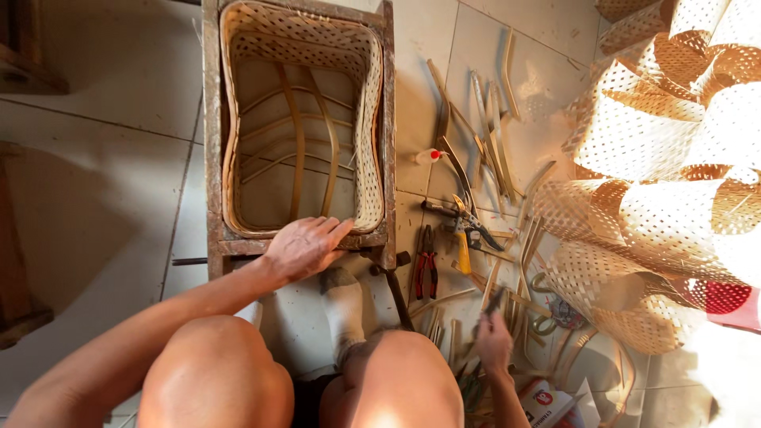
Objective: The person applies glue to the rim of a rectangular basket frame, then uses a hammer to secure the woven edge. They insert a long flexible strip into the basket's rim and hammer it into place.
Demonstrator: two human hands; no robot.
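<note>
Basket half built in its wooden frame

The woven basket [301,119] sits inside the wooden frame [212,158] on the floor; its walls are up, but the bottom shows only a few bent strips, so it looks unfinished. The left hand [305,247] lies flat on the frame's near edge, fingers loose. Right of the frame, the right hand [493,342] pinches a thin tool among loose strips [491,135] and pliers [426,265].

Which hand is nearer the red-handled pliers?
Right. The right hand is just below and right of the red-handled pliers, among bamboo strips; the left hand rests farther away on the basket frame.
</note>
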